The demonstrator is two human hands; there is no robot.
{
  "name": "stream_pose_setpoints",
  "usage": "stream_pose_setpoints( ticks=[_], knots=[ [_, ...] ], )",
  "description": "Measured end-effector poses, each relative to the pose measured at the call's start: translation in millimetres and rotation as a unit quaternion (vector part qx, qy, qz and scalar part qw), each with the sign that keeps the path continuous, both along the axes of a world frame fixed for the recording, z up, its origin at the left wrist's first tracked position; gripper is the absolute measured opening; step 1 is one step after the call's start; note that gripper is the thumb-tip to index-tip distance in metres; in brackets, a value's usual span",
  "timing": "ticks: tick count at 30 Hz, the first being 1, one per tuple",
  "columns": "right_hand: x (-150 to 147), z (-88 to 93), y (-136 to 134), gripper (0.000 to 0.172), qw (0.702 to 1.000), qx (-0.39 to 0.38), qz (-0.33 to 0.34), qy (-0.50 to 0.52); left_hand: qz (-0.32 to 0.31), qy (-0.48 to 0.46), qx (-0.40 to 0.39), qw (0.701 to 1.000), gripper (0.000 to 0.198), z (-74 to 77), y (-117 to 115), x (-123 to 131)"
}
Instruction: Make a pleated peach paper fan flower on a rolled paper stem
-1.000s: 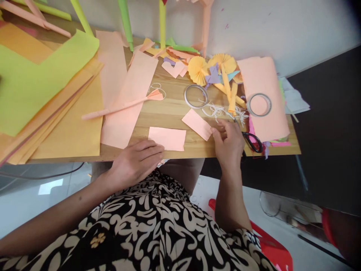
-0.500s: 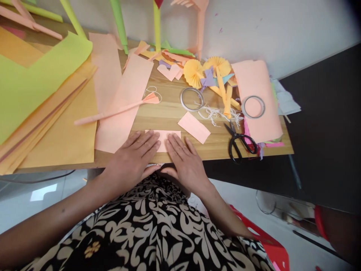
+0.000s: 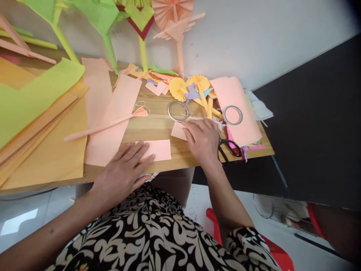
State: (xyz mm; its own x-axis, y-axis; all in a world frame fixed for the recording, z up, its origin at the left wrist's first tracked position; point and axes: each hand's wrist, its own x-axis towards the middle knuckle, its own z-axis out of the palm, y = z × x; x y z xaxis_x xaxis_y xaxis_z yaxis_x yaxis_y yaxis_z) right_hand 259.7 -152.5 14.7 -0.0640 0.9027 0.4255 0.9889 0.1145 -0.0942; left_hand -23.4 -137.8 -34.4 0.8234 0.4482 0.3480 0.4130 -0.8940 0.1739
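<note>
My left hand (image 3: 126, 165) lies flat with fingers stretched, its fingertips on the left part of a small pink paper rectangle (image 3: 159, 149) by the table's front edge. Over a second pink paper piece (image 3: 178, 131) is my right hand (image 3: 204, 143), thumb and fingers apart and bent downward; it covers most of that piece. Nothing shows in its grasp. Just beyond its fingers sits a thin tape roll (image 3: 169, 111). Black-handled scissors (image 3: 235, 148) lie to its right, their blades hidden behind the hand.
A rolled pink paper stick (image 3: 104, 128) lies across a pink sheet (image 3: 113, 148) on the left, beside orange sheets (image 3: 64, 150). Yellow paper fans (image 3: 178, 89) and scraps line the back. A second tape roll (image 3: 233, 124) rests on a folded pink stack (image 3: 248, 130) at right.
My right hand has lifted off the small pink rectangle and moved right, over the second piece. My left hand stays on the rectangle. The view has shifted, showing more of the paper flowers at the back.
</note>
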Motion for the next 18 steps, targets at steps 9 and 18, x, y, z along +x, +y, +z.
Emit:
stream_pose_setpoints(
  ticks=[9,18],
  knots=[
    [-7.4,-10.4,79.5,0.016,0.992,-0.109,-0.043,-0.042,0.0,0.004,0.021,1.0,0.044,-1.5,1.3,-0.3],
    [39.3,49.7,38.0,0.016,0.919,0.032,-0.059,0.389,-0.008,-0.008,0.008,1.0,0.047,-3.9,3.2,-2.0]
  ],
)
